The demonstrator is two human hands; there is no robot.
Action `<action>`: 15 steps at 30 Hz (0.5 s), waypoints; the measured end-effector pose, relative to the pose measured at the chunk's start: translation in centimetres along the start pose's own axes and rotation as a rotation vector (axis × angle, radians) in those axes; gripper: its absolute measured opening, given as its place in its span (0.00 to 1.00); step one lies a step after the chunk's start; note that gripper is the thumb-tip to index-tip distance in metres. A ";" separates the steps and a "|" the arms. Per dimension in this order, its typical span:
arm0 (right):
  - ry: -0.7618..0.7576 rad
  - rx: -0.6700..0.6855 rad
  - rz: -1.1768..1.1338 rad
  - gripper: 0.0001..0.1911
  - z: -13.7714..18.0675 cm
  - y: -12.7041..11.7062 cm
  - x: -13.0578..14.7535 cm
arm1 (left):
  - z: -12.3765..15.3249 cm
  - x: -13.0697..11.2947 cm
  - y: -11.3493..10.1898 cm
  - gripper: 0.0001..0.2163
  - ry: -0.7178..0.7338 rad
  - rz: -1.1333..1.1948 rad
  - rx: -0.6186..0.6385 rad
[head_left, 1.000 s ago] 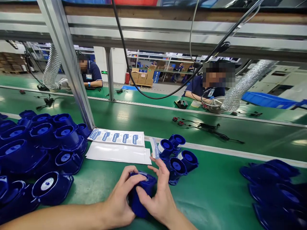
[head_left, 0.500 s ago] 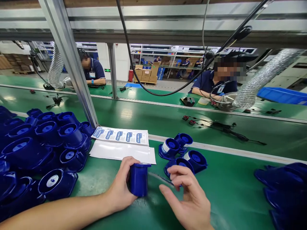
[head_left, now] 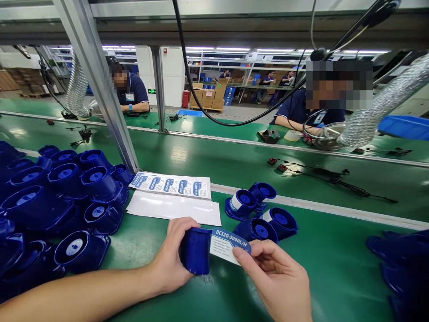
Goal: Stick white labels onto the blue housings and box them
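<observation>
Head view: the left hand (head_left: pixel 170 266) wraps the blue housing (head_left: pixel 196 252), standing on the desk (head_left: pixel 321 259). Right of the housing, the right hand (head_left: pixel 278 281) pinches a label (head_left: pixel 228 245) whose edge meets the housing. Tilted, the label could stick on crooked or wrinkled.

Left hand (head_left: pixel 172 264) grips a blue plastic housing (head_left: pixel 196 250) upright on the green bench (head_left: pixel 318 264) while the right hand (head_left: pixel 278 279) pinches a label (head_left: pixel 229 243) against its side, sticker sheets (head_left: pixel 172 185) just behind.
</observation>
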State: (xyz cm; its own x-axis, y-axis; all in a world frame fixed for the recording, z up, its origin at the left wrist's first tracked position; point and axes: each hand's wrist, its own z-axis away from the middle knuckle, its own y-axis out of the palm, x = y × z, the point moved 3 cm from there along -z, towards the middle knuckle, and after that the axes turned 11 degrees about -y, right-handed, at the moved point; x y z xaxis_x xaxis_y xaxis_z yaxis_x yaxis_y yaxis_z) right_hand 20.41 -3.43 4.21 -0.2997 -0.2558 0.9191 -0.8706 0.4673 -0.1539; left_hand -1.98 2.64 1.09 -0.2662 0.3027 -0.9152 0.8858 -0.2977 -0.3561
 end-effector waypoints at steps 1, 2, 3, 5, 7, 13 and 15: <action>0.045 0.033 -0.031 0.20 0.1 0.1 -0.3 | 0.0 0.0 0.0 0.36 -0.018 0.021 -0.004; 0.074 0.068 -0.058 0.20 0.1 0.3 -0.6 | -0.1 0.1 0.0 0.36 -0.048 0.058 0.000; 0.088 0.101 -0.077 0.21 0.2 0.4 -0.9 | -0.1 0.3 0.0 0.36 -0.086 0.101 0.008; 0.100 0.143 -0.097 0.20 0.4 0.7 -1.4 | -0.2 0.4 0.1 0.35 -0.148 0.167 0.033; 0.115 0.166 -0.107 0.20 0.8 1.1 -1.6 | -0.3 0.4 0.2 0.34 -0.148 0.178 0.054; 0.199 0.114 -0.108 0.22 1.8 2.1 -0.8 | -0.6 -0.3 0.0 0.33 -0.070 0.135 0.048; 0.209 0.117 -0.103 0.23 2.0 2.3 -0.5 | -0.7 -0.4 0.0 0.32 -0.069 0.136 0.053</action>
State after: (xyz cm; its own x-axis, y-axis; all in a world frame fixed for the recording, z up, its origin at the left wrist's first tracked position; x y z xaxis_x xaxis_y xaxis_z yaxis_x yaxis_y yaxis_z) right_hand 17.75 -3.90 2.64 -0.1302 -0.1110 0.9853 -0.9352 0.3439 -0.0848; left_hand -1.66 3.12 1.63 -0.1721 0.1937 -0.9659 0.8948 -0.3793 -0.2355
